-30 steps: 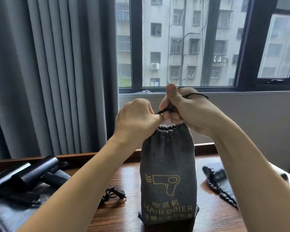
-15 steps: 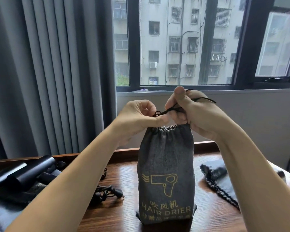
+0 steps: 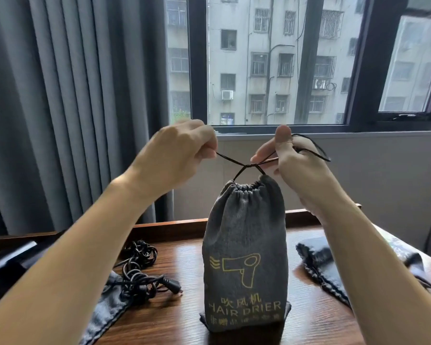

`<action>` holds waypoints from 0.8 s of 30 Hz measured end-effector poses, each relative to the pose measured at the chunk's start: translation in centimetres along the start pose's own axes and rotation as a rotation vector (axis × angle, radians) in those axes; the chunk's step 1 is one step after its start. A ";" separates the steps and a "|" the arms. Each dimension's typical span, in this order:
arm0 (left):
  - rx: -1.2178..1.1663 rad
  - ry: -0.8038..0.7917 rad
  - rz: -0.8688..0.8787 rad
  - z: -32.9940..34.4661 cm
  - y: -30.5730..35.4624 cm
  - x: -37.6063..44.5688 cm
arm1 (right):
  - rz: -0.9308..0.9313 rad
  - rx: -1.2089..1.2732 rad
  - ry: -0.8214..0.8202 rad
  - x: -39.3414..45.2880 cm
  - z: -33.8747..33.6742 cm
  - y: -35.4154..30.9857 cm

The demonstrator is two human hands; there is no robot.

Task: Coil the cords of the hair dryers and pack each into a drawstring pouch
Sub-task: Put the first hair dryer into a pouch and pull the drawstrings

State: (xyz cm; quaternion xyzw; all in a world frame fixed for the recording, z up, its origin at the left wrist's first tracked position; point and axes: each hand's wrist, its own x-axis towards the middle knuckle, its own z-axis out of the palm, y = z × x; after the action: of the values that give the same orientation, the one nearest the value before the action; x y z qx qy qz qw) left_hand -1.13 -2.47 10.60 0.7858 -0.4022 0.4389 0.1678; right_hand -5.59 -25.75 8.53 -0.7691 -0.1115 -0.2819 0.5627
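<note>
At the far left a black hair dryer (image 3: 8,260) lies on the wooden table (image 3: 174,317), its loose cord (image 3: 139,272) tangled just beside it over a flat grey pouch (image 3: 105,310). The left hand (image 3: 174,155) pinches one end of the drawstring (image 3: 244,166). The filled grey pouch (image 3: 244,257) stands upright at the centre, mouth cinched. The right hand (image 3: 301,168) grips the other end. Another empty pouch (image 3: 319,265) lies to the right.

Grey pouch (image 3: 244,245) — yellow hair-dryer print and lettering; dark brown drawstring (image 3: 246,166); black cord (image 3: 137,270) (tangled); reddish-brown wood-grain table (image 3: 179,317); grey curtain (image 3: 72,95).
</note>
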 end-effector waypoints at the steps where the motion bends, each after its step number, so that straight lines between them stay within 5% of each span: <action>1: 0.103 -0.018 0.058 -0.3 -0.8 -0.2 | -0.017 -0.112 0.063 0.1 -0.2 0.7; 9: 0.109 -0.088 -0.097 -0.1 -5.3 -7.5 | 0.211 0.073 0.107 -1.1 -2.4 6.8; 14: 0.070 -0.079 -0.383 1.6 -5.1 -9.3 | 0.415 0.353 0.126 -1.6 -1.6 6.5; 20: -0.753 -0.034 -1.072 3.3 -2.6 -7.2 | 0.507 0.505 0.009 -1.5 0.5 8.8; 24: -1.243 0.086 -1.224 4.4 0.1 -7.8 | 0.445 0.596 -0.078 -3.2 1.3 10.6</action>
State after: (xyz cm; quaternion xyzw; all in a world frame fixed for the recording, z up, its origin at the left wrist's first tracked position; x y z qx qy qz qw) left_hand -1.04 -1.43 1.74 0.6126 -0.0693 0.0018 0.7873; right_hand -2.61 -27.70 -2.07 -0.5872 -0.0403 -0.0785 0.8046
